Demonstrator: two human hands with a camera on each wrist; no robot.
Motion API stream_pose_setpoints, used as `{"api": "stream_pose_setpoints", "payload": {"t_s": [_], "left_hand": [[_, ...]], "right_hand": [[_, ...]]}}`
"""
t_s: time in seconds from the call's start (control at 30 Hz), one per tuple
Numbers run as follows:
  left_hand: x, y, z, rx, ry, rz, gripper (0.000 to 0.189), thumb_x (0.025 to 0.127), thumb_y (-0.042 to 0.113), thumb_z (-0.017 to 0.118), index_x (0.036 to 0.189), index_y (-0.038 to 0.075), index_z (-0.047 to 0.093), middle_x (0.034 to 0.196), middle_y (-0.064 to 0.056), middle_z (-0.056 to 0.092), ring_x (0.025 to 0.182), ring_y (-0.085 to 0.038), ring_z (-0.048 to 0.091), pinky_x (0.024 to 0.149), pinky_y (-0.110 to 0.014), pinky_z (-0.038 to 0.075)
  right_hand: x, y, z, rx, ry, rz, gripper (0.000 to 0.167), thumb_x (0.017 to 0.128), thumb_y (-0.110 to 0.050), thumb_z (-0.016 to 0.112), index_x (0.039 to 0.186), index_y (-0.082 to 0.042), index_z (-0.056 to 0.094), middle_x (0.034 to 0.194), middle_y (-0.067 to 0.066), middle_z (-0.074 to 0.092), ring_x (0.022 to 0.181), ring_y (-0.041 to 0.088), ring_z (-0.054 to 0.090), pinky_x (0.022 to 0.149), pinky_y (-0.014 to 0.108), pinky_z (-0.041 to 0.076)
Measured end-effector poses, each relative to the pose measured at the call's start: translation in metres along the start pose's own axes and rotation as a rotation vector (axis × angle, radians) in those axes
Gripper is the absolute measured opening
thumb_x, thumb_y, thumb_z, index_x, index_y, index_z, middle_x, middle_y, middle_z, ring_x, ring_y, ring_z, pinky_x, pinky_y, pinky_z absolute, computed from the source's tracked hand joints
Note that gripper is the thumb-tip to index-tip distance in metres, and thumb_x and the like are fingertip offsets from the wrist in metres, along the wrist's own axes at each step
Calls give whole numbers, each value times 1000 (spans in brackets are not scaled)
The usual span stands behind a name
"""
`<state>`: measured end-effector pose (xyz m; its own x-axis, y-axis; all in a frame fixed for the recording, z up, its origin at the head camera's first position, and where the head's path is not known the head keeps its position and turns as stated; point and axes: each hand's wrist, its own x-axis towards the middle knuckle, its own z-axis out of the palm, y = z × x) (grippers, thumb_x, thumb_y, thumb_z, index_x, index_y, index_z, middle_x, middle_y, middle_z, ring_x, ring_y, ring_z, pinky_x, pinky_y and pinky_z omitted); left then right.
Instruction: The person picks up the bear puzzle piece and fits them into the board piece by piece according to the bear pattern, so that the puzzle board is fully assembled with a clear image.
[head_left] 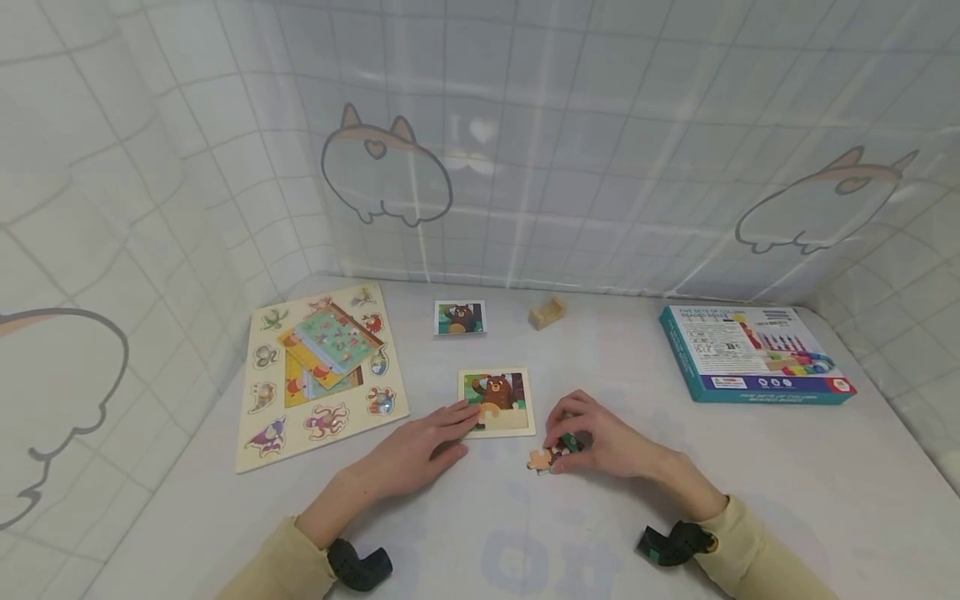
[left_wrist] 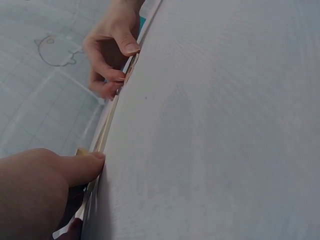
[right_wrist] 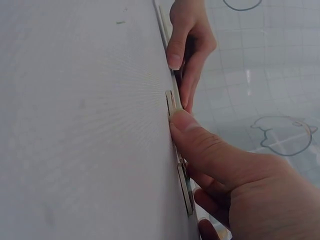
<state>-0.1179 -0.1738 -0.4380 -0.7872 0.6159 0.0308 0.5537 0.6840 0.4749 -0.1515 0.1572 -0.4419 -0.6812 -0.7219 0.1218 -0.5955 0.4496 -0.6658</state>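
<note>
A small wooden tray puzzle (head_left: 507, 423) with a bear picture, partly filled, lies at the middle of the table in the head view. My left hand (head_left: 416, 452) rests beside it, its extended fingers touching the tray's left edge and lower left corner. Just right of the tray is a small pile of jigsaw pieces (head_left: 539, 459). My right hand (head_left: 600, 435) bends over this pile, its thumb and fingers pinching a piece. In the right wrist view, the right thumb (right_wrist: 200, 137) lies against a thin piece edge; the fingertips behind are partly hidden.
A bear picture card (head_left: 461, 318) lies behind the tray, with a small wooden block-like holder (head_left: 547, 313) to its right. At left is a large sea-animal puzzle board (head_left: 251, 442) with puzzle pictures on it. A boxed bead set (head_left: 757, 354) lies at right, before the curtain wall.
</note>
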Motion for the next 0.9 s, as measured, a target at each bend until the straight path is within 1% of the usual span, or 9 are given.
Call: {"api": "stream_pose_setpoints", "payload": {"t_s": [0.3,0.43,0.63,0.77,0.9], "left_hand": [[0,-1,1,-13,11,-14,45,103,26,56,147,15,51,160,5,39,149,-19,33,116,-43,38],[0,-1,1,-12,18,-12,45,103,26,57,147,15,52,159,5,39,149,-19,33,116,-43,38],[1,-2,2,-17,12,-22,46,103,29,57,147,18,51,159,8,39,149,-15,33,117,-41,37],[1,-3,2,-13,19,-15,45,103,29,57,147,18,52,158,8,40,148,-16,33,117,-41,38],[0,-3,2,-14,24,-4,45,103,27,57,146,16,53,158,7,40,148,-17,34,116,-43,39]], "right_hand": [[-1,4,2,10,7,4,20,80,-40,83,96,-30,74,109,-14,60,112,12,47,99,33,46],[-1,6,3,19,12,-7,20,81,-40,82,97,-29,75,109,-12,60,112,12,47,99,32,45],[-1,2,1,20,31,-25,21,83,-39,80,99,-28,73,109,-13,60,108,8,50,96,28,48],[4,-4,1,3,55,-50,21,85,-36,79,102,-25,72,110,-12,59,105,8,52,91,26,51],[14,-10,4,-45,84,-58,21,85,-32,80,101,-21,72,109,-10,58,104,8,51,87,26,51]]}}
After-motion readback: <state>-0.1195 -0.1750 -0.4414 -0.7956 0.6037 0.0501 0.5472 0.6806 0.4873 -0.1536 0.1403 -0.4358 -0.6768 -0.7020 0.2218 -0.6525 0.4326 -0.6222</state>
